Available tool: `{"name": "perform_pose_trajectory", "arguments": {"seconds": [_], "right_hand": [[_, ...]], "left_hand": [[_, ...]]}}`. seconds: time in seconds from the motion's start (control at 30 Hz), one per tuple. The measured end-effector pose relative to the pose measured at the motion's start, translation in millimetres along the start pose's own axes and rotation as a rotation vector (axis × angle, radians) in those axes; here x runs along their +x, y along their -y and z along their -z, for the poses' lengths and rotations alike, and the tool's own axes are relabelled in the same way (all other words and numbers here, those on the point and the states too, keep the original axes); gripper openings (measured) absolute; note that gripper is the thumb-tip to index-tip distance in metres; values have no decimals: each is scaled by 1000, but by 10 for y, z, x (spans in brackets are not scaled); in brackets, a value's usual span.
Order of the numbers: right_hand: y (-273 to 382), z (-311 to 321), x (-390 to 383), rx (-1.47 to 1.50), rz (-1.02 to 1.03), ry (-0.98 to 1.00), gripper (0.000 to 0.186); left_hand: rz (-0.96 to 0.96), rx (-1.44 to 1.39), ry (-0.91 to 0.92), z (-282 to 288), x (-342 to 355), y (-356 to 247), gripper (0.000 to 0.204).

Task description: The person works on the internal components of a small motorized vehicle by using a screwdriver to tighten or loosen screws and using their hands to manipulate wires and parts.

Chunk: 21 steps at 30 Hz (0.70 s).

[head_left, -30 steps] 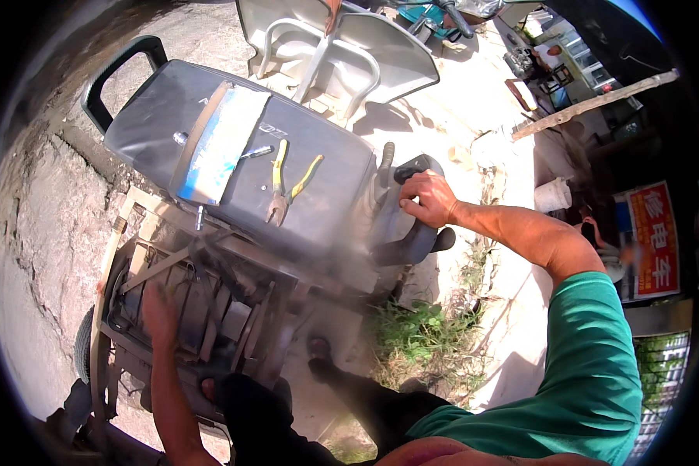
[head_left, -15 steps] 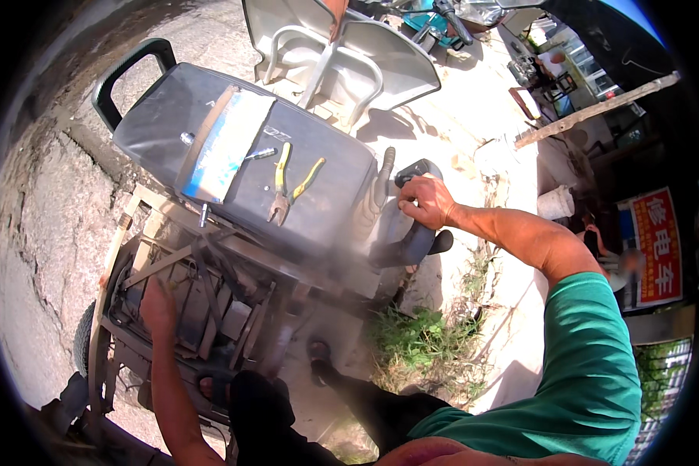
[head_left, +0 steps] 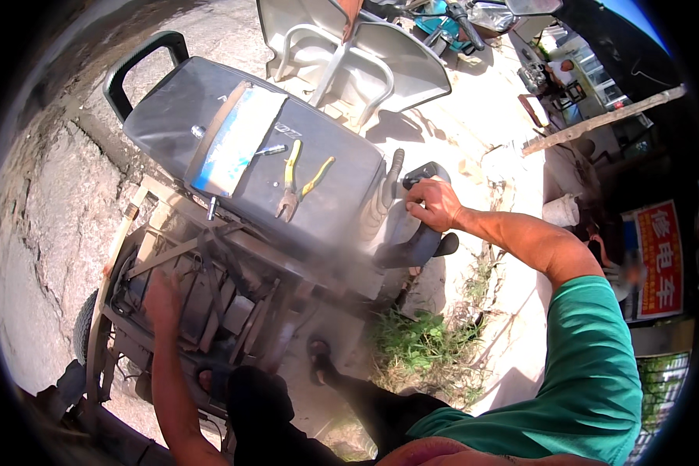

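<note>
My left hand reaches down into the open metal frame, among dark straps and dusty, box-like parts. Its fingers are blurred, so their grip cannot be made out. My right hand is closed around a black handle at the right end of a dark grey seat. Beside that hand runs a ribbed grey piece. On the seat lie pliers with yellow grips, a blue and white sheet and a small silver tool.
A black loop handle rises at the seat's left end. Beyond stand a grey plastic shell and a teal motorbike. Weeds grow by my feet. Another person is far right, near a wooden pole and red sign.
My view has shifted slightly, so the seat and tools appear a little further right. Both hands stay at about the same places, the right one still on the black handle.
</note>
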State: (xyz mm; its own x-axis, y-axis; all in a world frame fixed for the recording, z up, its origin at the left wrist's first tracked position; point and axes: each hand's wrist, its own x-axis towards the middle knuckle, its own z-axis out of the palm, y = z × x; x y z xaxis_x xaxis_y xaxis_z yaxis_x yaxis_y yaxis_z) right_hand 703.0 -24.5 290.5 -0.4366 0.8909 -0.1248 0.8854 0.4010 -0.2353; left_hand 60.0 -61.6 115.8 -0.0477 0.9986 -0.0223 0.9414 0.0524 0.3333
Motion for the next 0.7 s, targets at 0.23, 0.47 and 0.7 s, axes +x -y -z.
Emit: {"name": "perform_pose_trajectory", "arguments": {"seconds": [0.23,0.47,0.7], "right_hand": [[10,31,-38,-2,-18,14,26],[19,-35,18,4,-15,5,27],[28,-17,-13,8,-13,-6,26]], "left_hand": [[-148,85,-107,772,-121,-742,37],[61,150,-53,517,-22,-570,37],[189,1,134,143,162,-299,37]]}}
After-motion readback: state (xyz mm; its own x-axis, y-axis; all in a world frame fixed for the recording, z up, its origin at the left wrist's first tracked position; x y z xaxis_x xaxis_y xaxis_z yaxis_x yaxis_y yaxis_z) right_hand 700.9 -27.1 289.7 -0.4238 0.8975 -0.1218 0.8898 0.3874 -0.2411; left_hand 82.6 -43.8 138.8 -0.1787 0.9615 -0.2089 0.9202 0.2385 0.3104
